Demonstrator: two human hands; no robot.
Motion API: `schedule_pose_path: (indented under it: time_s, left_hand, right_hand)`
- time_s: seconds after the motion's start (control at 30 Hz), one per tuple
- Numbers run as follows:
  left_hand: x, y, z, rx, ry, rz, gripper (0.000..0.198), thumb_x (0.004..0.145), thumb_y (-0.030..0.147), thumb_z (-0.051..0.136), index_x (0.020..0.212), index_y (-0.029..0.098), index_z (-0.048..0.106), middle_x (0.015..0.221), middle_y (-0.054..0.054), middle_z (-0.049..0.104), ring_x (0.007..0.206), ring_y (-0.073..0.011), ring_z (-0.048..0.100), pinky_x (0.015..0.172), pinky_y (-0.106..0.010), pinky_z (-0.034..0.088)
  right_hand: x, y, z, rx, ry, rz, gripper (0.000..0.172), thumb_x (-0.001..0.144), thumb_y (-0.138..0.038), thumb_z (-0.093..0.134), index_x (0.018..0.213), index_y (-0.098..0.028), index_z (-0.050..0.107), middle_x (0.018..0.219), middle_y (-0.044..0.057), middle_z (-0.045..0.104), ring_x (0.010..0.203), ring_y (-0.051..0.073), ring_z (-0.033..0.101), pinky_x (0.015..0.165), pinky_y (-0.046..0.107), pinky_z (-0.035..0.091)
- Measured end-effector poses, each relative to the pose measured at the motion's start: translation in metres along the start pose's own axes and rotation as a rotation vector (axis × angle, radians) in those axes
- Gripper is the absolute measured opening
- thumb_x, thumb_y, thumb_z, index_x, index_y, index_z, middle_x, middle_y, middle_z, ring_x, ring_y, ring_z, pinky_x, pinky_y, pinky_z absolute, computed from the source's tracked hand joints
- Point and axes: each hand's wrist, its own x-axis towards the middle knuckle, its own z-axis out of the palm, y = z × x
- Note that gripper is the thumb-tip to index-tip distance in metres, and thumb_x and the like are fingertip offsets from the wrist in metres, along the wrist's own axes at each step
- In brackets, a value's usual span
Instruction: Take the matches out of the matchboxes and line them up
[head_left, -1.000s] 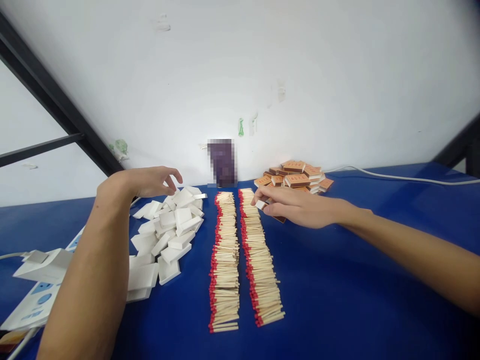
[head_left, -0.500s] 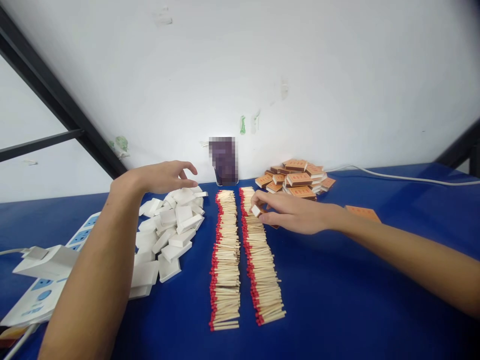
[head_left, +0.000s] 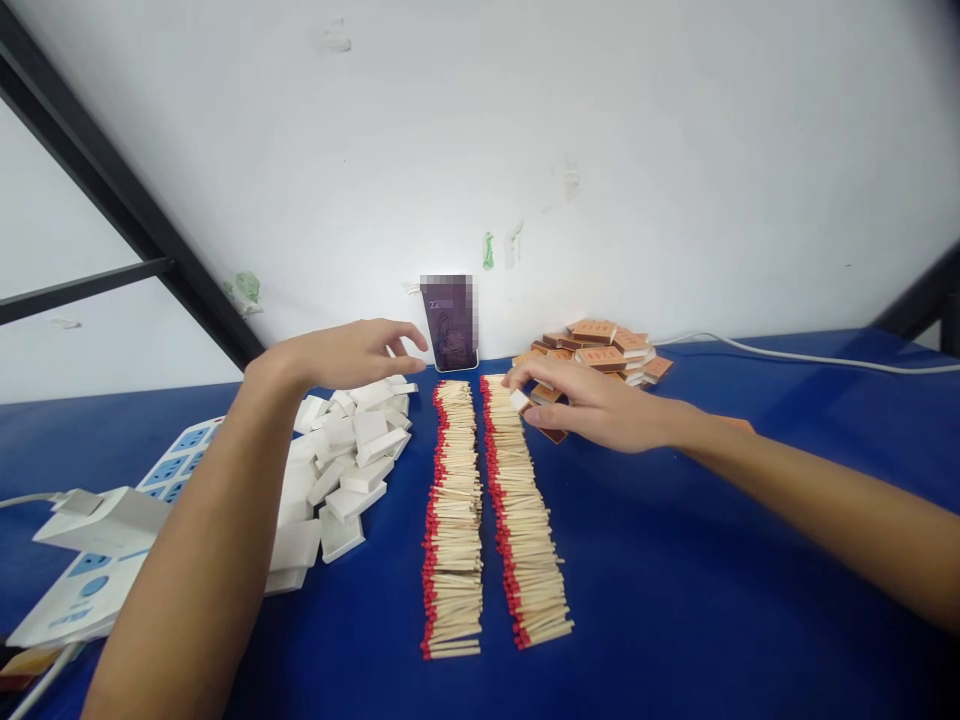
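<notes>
My left hand (head_left: 367, 352) hovers above a pile of white matchbox trays (head_left: 367, 435), fingers loosely bent and spread from the thumb, holding nothing. Pinched between the thumb and fingers of my right hand (head_left: 592, 402) is a matchbox, its white end (head_left: 519, 402) facing left and much of it hidden by the fingers. That hand is over the far end of the right row of matches (head_left: 529, 530). A second row of matches (head_left: 454, 520) lies to its left, red heads pointing left in both. Behind my right hand is a heap of orange matchboxes (head_left: 600, 357).
A phone (head_left: 454, 325) leans against the white wall. On the left lies a power strip (head_left: 94, 590) with a white plug adapter (head_left: 112, 522). Another orange box (head_left: 739, 424) is partly hidden behind my right forearm. A white cable (head_left: 810, 358) runs along the back right.
My left hand has shifted right, toward the phone. My right hand has moved slightly farther away with the matchbox still in its fingers. The phone screen now shows digits.
</notes>
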Motion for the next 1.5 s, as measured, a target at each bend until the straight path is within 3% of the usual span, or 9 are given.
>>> schedule_pose_path:
  time_s: [0.2,0.37,0.5,0.73,0.87,1.07,1.2,1.37,1.5]
  left_hand:
    - [0.002,0.054,0.015,-0.221,-0.07,0.353,0.056,0.085,0.06,0.063,0.127,0.023,0.063,0.108,-0.006,0.074,0.091,-0.0204,0.067,0.076,-0.029,0.048]
    - [0.009,0.072,0.028,-0.241,0.035,0.429,0.047,0.091,0.061,0.056,0.107,0.018,0.067,0.085,-0.004,0.069,0.074,-0.0162,0.06,0.065,-0.028,0.043]
    - [0.012,0.075,0.035,-0.21,0.085,0.41,0.048,0.092,0.062,0.054,0.099,0.017,0.066,0.075,-0.002,0.064,0.065,-0.0144,0.055,0.059,-0.028,0.038]
    - [0.02,0.07,0.042,-0.17,0.115,0.426,0.04,0.086,0.056,0.065,0.093,0.016,0.066,0.079,-0.003,0.069,0.061,-0.0129,0.057,0.062,-0.029,0.041]
    - [0.021,0.067,0.042,-0.215,0.107,0.438,0.041,0.087,0.052,0.064,0.104,0.016,0.068,0.081,-0.004,0.071,0.065,-0.0145,0.06,0.065,-0.029,0.044]
    - [0.027,0.065,0.045,-0.434,0.0,0.318,0.053,0.1,0.057,0.034,0.113,0.016,0.065,0.081,-0.006,0.074,0.063,-0.0163,0.066,0.059,-0.028,0.047]
    - [0.032,0.063,0.047,-0.467,0.068,0.327,0.047,0.101,0.054,0.038,0.104,0.016,0.066,0.087,-0.005,0.071,0.059,-0.0141,0.067,0.059,-0.028,0.048]
    - [0.036,0.059,0.047,-0.53,0.098,0.373,0.039,0.099,0.049,0.047,0.108,0.017,0.067,0.087,-0.003,0.067,0.066,-0.0142,0.067,0.058,-0.026,0.045]
    - [0.039,0.055,0.048,-0.468,0.141,0.402,0.033,0.096,0.044,0.055,0.108,0.017,0.069,0.097,-0.006,0.072,0.084,-0.0166,0.065,0.072,-0.028,0.049]
  right_hand:
    - [0.001,0.008,-0.002,-0.077,0.119,-0.074,0.023,0.1,-0.044,0.05,0.104,-0.022,0.057,0.112,0.007,0.055,0.108,0.024,0.05,0.096,0.041,0.04]
    - [0.002,0.014,0.004,0.051,0.219,-0.143,0.033,0.097,-0.053,0.053,0.108,-0.021,0.056,0.093,0.003,0.054,0.079,0.018,0.051,0.069,0.031,0.042]
    - [0.004,0.011,0.01,-0.132,0.323,-0.149,0.031,0.096,-0.047,0.057,0.113,-0.021,0.055,0.105,0.008,0.06,0.084,0.019,0.054,0.067,0.03,0.043]
    - [0.01,0.015,0.017,-0.385,0.495,-0.19,0.029,0.086,-0.026,0.07,0.114,-0.022,0.064,0.108,0.01,0.066,0.098,0.026,0.062,0.085,0.041,0.049]
    - [0.009,0.016,0.015,-0.421,0.551,-0.165,0.03,0.086,-0.025,0.069,0.117,-0.022,0.069,0.112,0.011,0.063,0.099,0.026,0.062,0.086,0.043,0.05]
    - [0.01,0.023,0.015,-0.453,0.602,-0.193,0.03,0.086,-0.024,0.071,0.116,-0.022,0.07,0.111,0.01,0.061,0.094,0.025,0.062,0.081,0.04,0.051]
    - [0.013,0.03,0.018,-0.548,0.652,-0.259,0.029,0.088,-0.02,0.068,0.117,-0.023,0.069,0.113,0.009,0.062,0.088,0.022,0.061,0.077,0.037,0.048]
    - [0.018,0.033,0.015,-0.841,0.671,-0.213,0.025,0.095,-0.026,0.063,0.12,-0.026,0.067,0.117,0.009,0.066,0.085,0.021,0.061,0.088,0.044,0.036]
    - [0.022,0.032,0.0,-0.883,0.522,-0.048,0.033,0.091,-0.037,0.069,0.121,-0.022,0.066,0.109,0.01,0.073,0.083,0.024,0.063,0.087,0.042,0.035]
